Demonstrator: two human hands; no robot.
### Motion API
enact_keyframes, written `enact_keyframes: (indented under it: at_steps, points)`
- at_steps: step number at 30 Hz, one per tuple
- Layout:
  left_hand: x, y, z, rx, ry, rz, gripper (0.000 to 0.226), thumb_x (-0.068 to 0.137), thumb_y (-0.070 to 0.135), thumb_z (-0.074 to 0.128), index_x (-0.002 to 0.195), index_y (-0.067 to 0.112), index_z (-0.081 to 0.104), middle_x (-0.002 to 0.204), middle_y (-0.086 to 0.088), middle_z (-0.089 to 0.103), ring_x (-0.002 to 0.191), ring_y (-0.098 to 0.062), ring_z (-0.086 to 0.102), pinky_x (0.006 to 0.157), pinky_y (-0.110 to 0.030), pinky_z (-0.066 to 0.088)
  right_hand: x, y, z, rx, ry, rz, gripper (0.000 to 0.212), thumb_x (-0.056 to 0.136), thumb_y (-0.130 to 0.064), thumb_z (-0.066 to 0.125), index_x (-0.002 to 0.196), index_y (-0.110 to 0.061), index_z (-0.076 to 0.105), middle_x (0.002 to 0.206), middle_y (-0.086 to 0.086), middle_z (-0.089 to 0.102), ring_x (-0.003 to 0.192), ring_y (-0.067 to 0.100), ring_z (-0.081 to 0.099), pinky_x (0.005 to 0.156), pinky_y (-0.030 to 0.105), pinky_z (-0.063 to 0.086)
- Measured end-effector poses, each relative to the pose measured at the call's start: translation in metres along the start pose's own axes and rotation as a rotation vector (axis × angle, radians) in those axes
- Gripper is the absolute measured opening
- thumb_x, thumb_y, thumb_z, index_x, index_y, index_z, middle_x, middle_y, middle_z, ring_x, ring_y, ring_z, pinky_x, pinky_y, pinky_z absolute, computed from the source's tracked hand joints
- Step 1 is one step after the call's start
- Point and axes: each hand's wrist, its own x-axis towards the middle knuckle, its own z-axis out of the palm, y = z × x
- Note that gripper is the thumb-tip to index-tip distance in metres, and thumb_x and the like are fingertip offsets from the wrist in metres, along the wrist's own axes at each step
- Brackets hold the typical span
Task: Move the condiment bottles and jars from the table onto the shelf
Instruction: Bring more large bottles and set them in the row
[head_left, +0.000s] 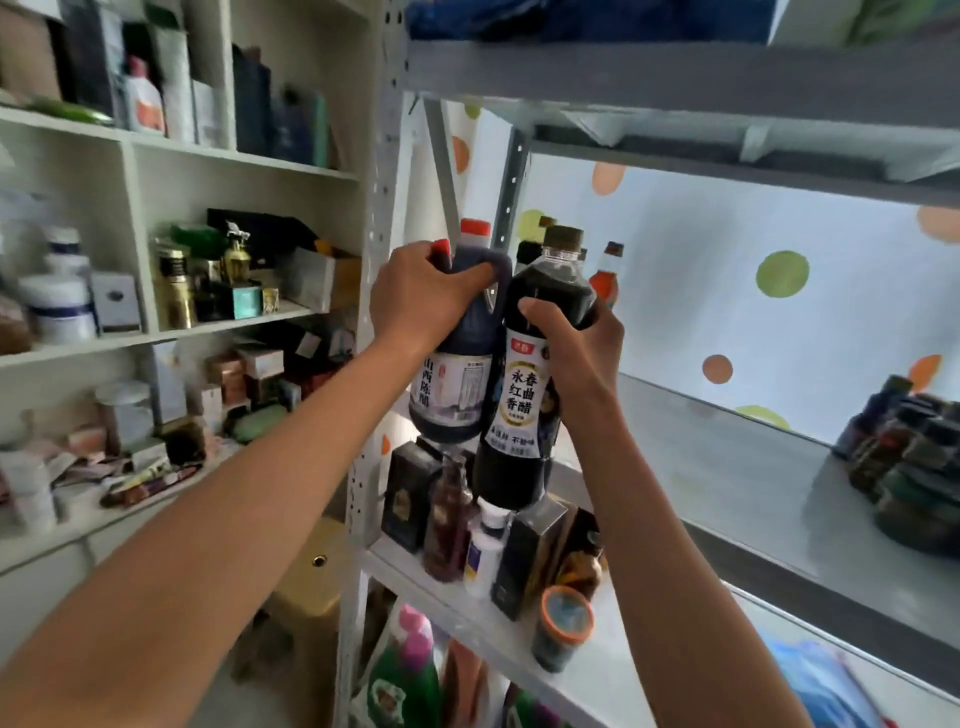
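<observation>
nearest the camera, two bare forearms reach up toward a grey metal shelf (779, 467). the left hand (421, 301) is curled round the handle of a dark jug (452, 374) with a red cap, fingers hooked through the loop. the right hand (576, 343) grips a tall dark vinegar bottle (524, 384) round its shoulder, thumb across the front above the label. both are carried in the air, touching side by side, at the shelf's front left corner and not yet set down.

below them, a lower tier holds small bottles, dark boxes and an orange-rimmed jar (563, 626) close to the edge. further back on the target shelf, a few bottles (608, 275) stand in the left corner, and a cluster of dark jars (904, 457) sits at the right.

the risk looks like crowding: two full bottles going in together could knock the corner bottles over, or catch the upright post. either one slipping would drop onto the packed tier beneath.
</observation>
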Motion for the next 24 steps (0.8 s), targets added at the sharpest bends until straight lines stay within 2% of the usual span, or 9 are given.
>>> enact_keyframes:
  at_steps: [2,6,8,10,14,18,21,24]
  points:
    - [0.015,0.008,0.026,-0.003,0.009,0.019,0.056,0.056,0.074,0.062,0.073,0.02,0.066,0.061,0.01,0.061,0.059,-0.004,0.058,0.054,-0.027,0.045,0.025,0.009,-0.008,-0.015,0.033,-0.016,0.021,0.061,-0.038,0.078,0.081,-0.04,0.069,0.078,-0.007,0.074,0.071,0.012,0.073,0.061,0.024,0.056]
    - [0.038,0.012,0.069,-0.014,0.006,0.021,0.053,0.058,0.071,0.064,0.071,0.02,0.065,0.066,0.007,0.064,0.065,-0.013,0.062,0.061,-0.036,0.053,0.067,0.031,-0.022,-0.075,0.106,0.006,0.037,0.058,-0.044,0.08,0.087,-0.024,0.07,0.103,0.012,0.068,0.081,0.018,0.072,0.072,0.04,0.062]
    - [0.045,0.008,0.092,-0.043,-0.019,-0.005,0.054,0.056,0.071,0.063,0.074,0.021,0.066,0.07,0.007,0.066,0.069,-0.014,0.064,0.065,-0.038,0.055,0.082,0.044,-0.029,-0.119,0.125,0.002,0.04,0.058,-0.045,0.081,0.089,-0.024,0.068,0.104,0.01,0.067,0.081,0.015,0.072,0.075,0.042,0.061]
    - [0.049,0.004,0.109,-0.061,-0.026,-0.032,0.054,0.056,0.072,0.064,0.077,0.023,0.066,0.07,0.01,0.065,0.069,-0.012,0.064,0.063,-0.033,0.054,0.092,0.055,-0.034,-0.146,0.141,-0.004,0.04,0.058,-0.044,0.08,0.092,-0.026,0.067,0.096,0.002,0.07,0.079,0.011,0.071,0.074,0.041,0.061]
    - [0.058,0.0,0.137,-0.019,-0.032,-0.042,0.052,0.061,0.076,0.064,0.073,0.025,0.061,0.066,0.013,0.058,0.063,-0.004,0.057,0.05,-0.022,0.034,0.111,0.072,-0.042,-0.149,0.18,-0.025,0.04,0.06,-0.04,0.079,0.094,-0.027,0.065,0.087,-0.006,0.071,0.078,0.007,0.07,0.072,0.036,0.061]
    - [0.055,-0.019,0.159,-0.007,-0.07,-0.074,0.048,0.065,0.072,0.068,0.073,0.024,0.06,0.066,0.013,0.059,0.062,-0.007,0.058,0.05,-0.022,0.033,0.116,0.084,-0.041,-0.116,0.189,-0.086,0.038,0.061,-0.038,0.079,0.095,-0.038,0.061,0.09,-0.012,0.069,0.081,0.002,0.069,0.065,0.015,0.053]
    - [0.054,-0.033,0.17,-0.017,-0.078,-0.135,0.045,0.07,0.066,0.068,0.083,0.024,0.065,0.071,0.013,0.061,0.066,-0.008,0.059,0.051,-0.022,0.034,0.115,0.09,-0.035,-0.152,0.145,-0.12,0.046,0.063,-0.04,0.079,0.103,-0.041,0.057,0.094,-0.017,0.067,0.085,-0.001,0.067,0.067,0.014,0.053]
    - [0.056,-0.037,0.176,-0.028,-0.073,-0.129,0.042,0.071,0.065,0.068,0.083,0.025,0.064,0.07,0.016,0.06,0.062,-0.002,0.055,0.051,-0.021,0.032,0.117,0.095,-0.034,-0.165,0.136,-0.136,0.043,0.065,-0.042,0.078,0.102,-0.049,0.055,0.094,-0.025,0.066,0.087,-0.002,0.067,0.069,0.016,0.055]
